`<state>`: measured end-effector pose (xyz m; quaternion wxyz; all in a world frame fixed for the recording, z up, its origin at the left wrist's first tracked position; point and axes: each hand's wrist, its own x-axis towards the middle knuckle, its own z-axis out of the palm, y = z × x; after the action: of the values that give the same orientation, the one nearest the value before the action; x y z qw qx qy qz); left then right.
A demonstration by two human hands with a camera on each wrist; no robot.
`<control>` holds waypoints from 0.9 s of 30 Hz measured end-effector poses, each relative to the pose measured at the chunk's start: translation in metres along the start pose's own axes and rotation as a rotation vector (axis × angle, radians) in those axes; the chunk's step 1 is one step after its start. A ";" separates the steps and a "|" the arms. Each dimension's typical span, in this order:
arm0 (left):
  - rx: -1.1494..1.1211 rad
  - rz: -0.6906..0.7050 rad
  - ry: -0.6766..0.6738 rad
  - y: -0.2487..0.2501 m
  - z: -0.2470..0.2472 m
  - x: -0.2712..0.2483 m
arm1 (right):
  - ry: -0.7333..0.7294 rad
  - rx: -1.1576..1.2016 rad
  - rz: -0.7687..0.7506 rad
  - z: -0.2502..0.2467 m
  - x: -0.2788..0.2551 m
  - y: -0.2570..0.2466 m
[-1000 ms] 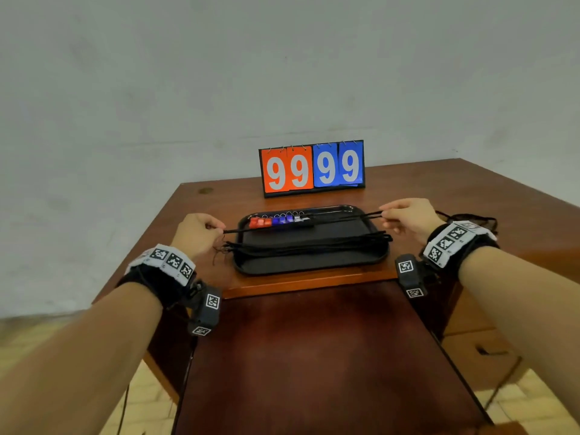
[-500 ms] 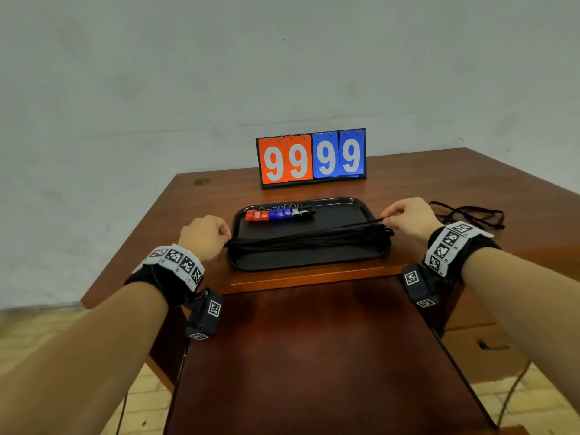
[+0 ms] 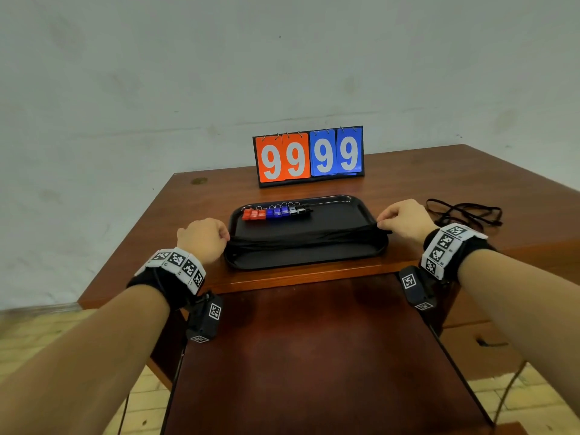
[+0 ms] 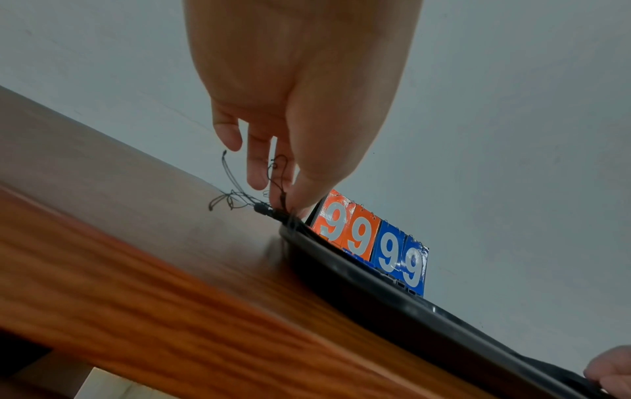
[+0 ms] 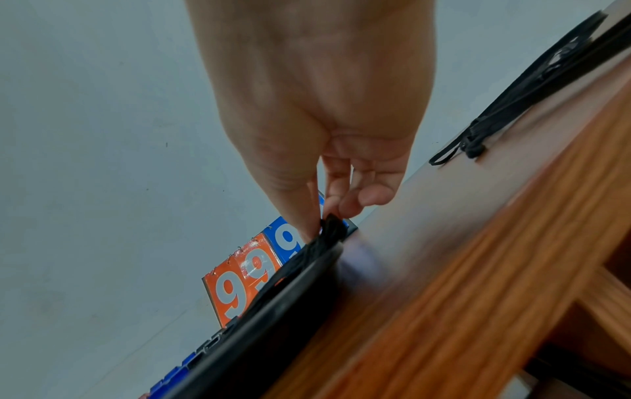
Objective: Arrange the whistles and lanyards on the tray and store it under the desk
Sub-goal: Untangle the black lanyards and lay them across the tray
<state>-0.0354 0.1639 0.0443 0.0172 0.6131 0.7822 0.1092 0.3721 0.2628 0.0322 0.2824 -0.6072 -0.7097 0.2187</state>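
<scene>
A black tray lies on the wooden desk near its front edge. At its back left stands a row of red, blue and black whistles. A bundle of black lanyards stretches across the tray from rim to rim. My left hand pinches the bundle's left end at the tray's left rim. My right hand pinches the right end at the right rim. More black lanyards lie loose on the desk to the right of my right hand.
A flip scoreboard reading 9999 stands behind the tray. A dark wooden surface lies lower, in front of the desk edge. Desk drawers show at the lower right. A grey wall rises behind.
Both hands lowered the stretched lanyard from above the whistles toward me and down onto the bundle across the tray. The camera view shifted slightly.
</scene>
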 end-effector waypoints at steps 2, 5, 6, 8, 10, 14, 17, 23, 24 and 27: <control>-0.010 0.004 0.008 0.000 0.001 -0.001 | -0.001 0.007 -0.007 0.000 -0.002 -0.001; 0.008 0.012 0.030 0.000 0.002 -0.004 | 0.026 0.026 -0.006 0.002 -0.003 0.000; 0.022 0.010 0.045 0.001 0.001 -0.005 | 0.028 0.040 -0.005 0.002 -0.004 0.000; 0.050 0.006 0.074 0.005 -0.001 -0.008 | 0.032 0.053 -0.006 0.000 -0.006 -0.002; 0.055 0.011 0.097 0.010 -0.005 -0.011 | 0.045 0.042 -0.016 -0.004 -0.010 -0.004; 0.032 0.048 0.109 0.030 -0.011 -0.020 | 0.064 0.034 -0.034 -0.015 -0.021 -0.003; 0.015 0.102 0.121 0.054 -0.012 -0.025 | 0.076 0.035 -0.033 -0.029 -0.031 0.000; -0.046 0.257 0.103 0.135 -0.006 -0.029 | 0.158 0.080 0.053 -0.073 -0.057 0.034; -0.052 0.286 0.097 0.151 -0.003 -0.030 | 0.166 0.095 0.072 -0.081 -0.061 0.042; -0.061 0.364 0.071 0.200 0.007 -0.032 | 0.212 0.111 0.116 -0.104 -0.073 0.065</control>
<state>0.1647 0.1787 0.0728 -0.0119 0.7394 0.6548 0.1558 0.4971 0.1979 0.0571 0.3760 -0.6503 -0.6265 0.2080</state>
